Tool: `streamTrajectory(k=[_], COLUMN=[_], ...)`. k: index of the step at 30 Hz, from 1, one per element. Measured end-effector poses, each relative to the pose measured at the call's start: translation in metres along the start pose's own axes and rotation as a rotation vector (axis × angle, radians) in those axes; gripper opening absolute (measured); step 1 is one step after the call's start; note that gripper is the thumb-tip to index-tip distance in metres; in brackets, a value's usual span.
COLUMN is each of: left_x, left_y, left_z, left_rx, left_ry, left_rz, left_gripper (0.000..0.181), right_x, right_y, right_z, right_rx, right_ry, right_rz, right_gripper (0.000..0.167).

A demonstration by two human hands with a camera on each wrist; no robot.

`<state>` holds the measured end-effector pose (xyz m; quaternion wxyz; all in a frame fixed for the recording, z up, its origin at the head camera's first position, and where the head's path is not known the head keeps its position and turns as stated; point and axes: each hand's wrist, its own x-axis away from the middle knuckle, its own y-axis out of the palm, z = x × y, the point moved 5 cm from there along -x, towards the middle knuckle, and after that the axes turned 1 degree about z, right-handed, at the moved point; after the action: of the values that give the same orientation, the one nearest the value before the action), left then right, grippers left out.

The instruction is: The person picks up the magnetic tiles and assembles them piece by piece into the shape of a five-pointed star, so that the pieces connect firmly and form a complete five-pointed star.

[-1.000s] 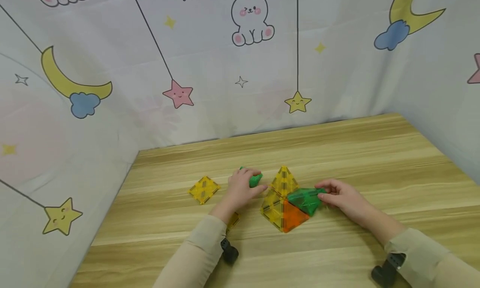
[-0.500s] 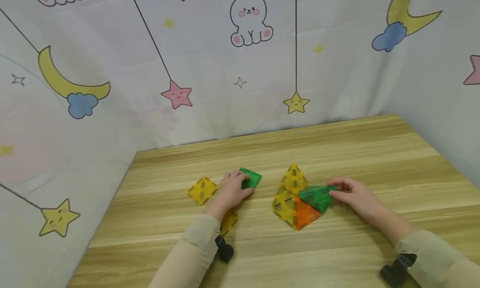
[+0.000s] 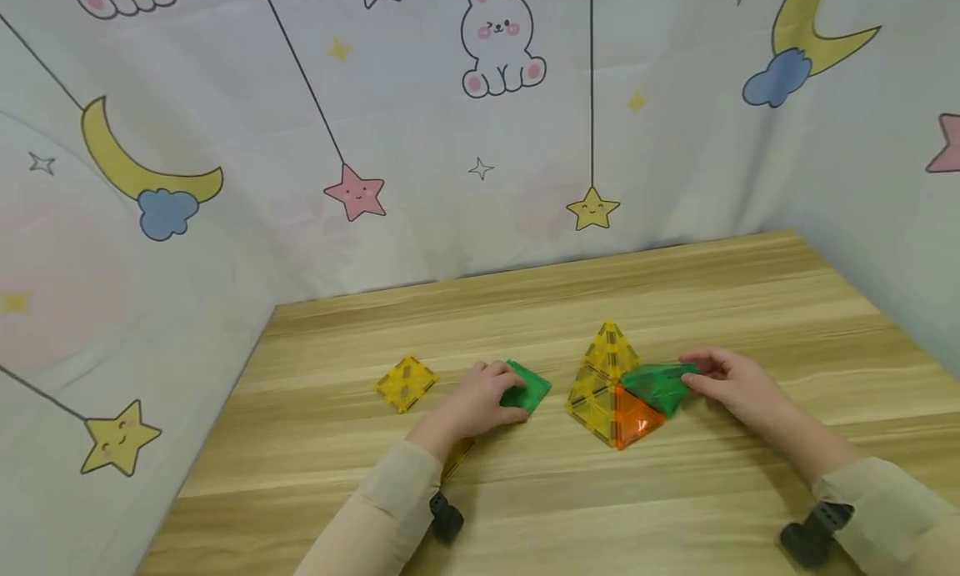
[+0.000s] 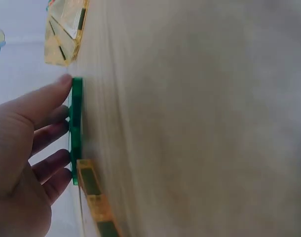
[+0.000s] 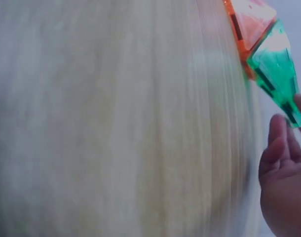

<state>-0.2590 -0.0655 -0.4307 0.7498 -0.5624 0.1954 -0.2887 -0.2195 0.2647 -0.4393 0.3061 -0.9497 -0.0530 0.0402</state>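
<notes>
In the head view, my left hand (image 3: 483, 399) has its fingertips on a green magnetic tile (image 3: 534, 388) that lies flat on the table. The left wrist view shows this green tile (image 4: 76, 131) edge-on, with fingers and thumb against its upper face. My right hand (image 3: 738, 388) pinches the outer tip of a green triangular magnetic tile (image 3: 663, 386), which joins a standing structure. That structure also has yellow tiles (image 3: 596, 393) and an orange tile (image 3: 637, 418). In the right wrist view, the pinched green tile (image 5: 279, 64) meets the orange one (image 5: 249, 22).
A yellow diamond-shaped tile (image 3: 406, 384) lies on the wooden table (image 3: 337, 476) at the left. Another yellow tile (image 3: 457, 458) is partly hidden beneath my left forearm. A printed curtain (image 3: 420, 142) hangs behind the table.
The yellow, orange and green structure has shifted right along with my right hand. My left hand first drew back left, then slid the green tile rightward and nearer.
</notes>
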Motion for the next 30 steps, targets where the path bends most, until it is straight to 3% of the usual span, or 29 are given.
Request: streamTrajectory(k=[5,14,18,23,30], left_x=[0.012,0.025,0.03,0.034,0.038], left_y=[0.003,0.007,0.01,0.012,0.013], left_z=[0.015,0.029,0.034,0.04,0.045], left_rx=[0.014,0.042,0.055,0.055,0.088], left_ry=[0.096,0.145,0.18,0.224,0.234], left_rz=[-0.047,-0.138,-0.16,-0.152,-0.142], left_gripper=[0.043,0.044,0.044,0.044,0.043], right_x=[0.002,0.006,0.01,0.017,0.026], right_y=[-0.005,-0.01,-0.006,0.01,0.041], right_z=[-0.008,-0.021,-0.032,-0.048,-0.065], right_rx=[0.125,0.196,0.203,0.195,0.17], right_ry=[-0.068,-0.235,-0.286,-0.337,-0.355], right_rz=[0.053,0.229,0.266,0.228,0.106], right_gripper=[0.049,0.039,0.039,0.04,0.038])
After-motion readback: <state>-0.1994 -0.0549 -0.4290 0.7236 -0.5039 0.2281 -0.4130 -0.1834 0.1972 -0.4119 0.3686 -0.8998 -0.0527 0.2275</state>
